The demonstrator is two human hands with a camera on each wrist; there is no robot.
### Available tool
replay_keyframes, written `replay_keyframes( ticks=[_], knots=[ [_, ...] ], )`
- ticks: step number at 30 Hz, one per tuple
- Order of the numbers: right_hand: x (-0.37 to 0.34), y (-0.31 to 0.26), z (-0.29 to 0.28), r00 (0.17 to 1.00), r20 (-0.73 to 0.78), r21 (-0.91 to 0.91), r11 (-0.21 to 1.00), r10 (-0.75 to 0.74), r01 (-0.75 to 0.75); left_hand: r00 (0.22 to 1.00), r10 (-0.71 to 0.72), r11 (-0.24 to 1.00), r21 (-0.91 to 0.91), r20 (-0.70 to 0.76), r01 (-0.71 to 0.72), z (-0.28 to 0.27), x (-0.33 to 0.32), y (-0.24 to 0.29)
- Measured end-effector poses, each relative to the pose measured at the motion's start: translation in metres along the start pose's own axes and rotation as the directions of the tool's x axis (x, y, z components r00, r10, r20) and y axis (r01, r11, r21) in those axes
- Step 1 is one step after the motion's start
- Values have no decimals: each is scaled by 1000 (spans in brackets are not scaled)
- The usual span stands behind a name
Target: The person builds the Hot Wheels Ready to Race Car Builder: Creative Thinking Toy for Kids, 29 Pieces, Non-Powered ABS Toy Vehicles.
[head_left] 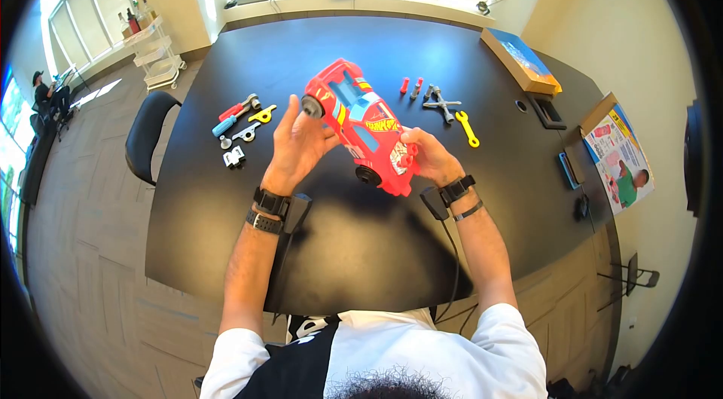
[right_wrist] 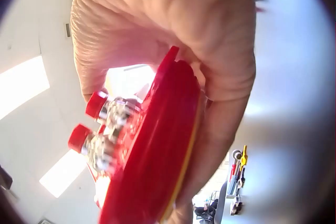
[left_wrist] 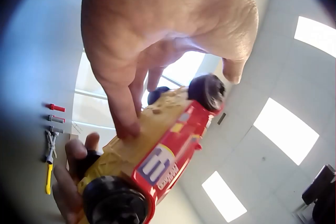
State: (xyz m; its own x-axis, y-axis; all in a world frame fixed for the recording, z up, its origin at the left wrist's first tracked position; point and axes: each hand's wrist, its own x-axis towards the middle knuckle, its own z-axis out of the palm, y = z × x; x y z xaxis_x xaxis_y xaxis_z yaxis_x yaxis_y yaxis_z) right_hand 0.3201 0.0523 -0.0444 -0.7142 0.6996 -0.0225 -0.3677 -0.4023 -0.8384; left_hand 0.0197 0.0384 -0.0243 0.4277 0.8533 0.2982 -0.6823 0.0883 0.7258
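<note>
A red toy car (head_left: 361,128) with black wheels and a silver engine piece is held up over the table, tilted. My right hand (head_left: 437,158) grips its engine end, thumb on top and fingers underneath. In the right wrist view the silver engine (right_wrist: 107,145) with red caps shows beside that hand. My left hand (head_left: 297,146) is at the other end, its fingers fairly straight. The left wrist view shows a fingertip against the car's yellow underside (left_wrist: 136,155), with the thumb away from the body near a wheel (left_wrist: 207,92).
Toy tools (head_left: 241,116) and a small white-and-black piece (head_left: 234,158) lie on the left of the dark table (head_left: 354,248). Toward the right are red and grey pieces, a grey cross wrench (head_left: 442,105) and a yellow wrench (head_left: 468,129). Boxes (head_left: 520,60) line the right edge.
</note>
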Motion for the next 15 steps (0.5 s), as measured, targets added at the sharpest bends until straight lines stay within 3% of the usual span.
replay_keyframes(
  ticks=[2, 4, 7, 8, 10, 11, 13, 14, 15],
  knots=[
    [2, 3, 13, 1000, 11, 24, 1000, -15, 15, 998, 9, 997, 75, -56, -4, 5, 2, 3],
    [4, 6, 16, 995, -41, -9, 996, -86, 86, 996, 6, 1000, 24, -88, -4, -3, 7, 12],
    [7, 17, 25, 987, -93, -73, 990, -129, 122, 947, 147, 941, 337, -285, -44, -23, 10, 30],
    [6, 17, 31, 977, -148, -121, 983, -152, 134, 944, 148, 940, 338, -294, -42, -32, 10, 38],
    [5, 17, 40, 984, -121, -140, 983, -133, 116, 903, 233, 623, 768, -361, 146, -57, 8, 62],
    [5, 20, 43, 978, -136, -163, 977, -161, 138, 900, 236, 622, 769, -366, 149, -65, 3, 73],
    [7, 22, 45, 971, -150, -185, 970, -189, 160, 870, 335, 138, 932, -362, 334, -80, -9, 93],
    [7, 22, 45, 962, -163, -193, 963, -220, 188, 869, 335, 137, 932, -363, 337, -85, -17, 101],
    [7, 23, 44, 952, -178, -202, 956, -251, 214, 832, 364, -91, 873, -418, 478, -90, -26, 108]
  ],
)
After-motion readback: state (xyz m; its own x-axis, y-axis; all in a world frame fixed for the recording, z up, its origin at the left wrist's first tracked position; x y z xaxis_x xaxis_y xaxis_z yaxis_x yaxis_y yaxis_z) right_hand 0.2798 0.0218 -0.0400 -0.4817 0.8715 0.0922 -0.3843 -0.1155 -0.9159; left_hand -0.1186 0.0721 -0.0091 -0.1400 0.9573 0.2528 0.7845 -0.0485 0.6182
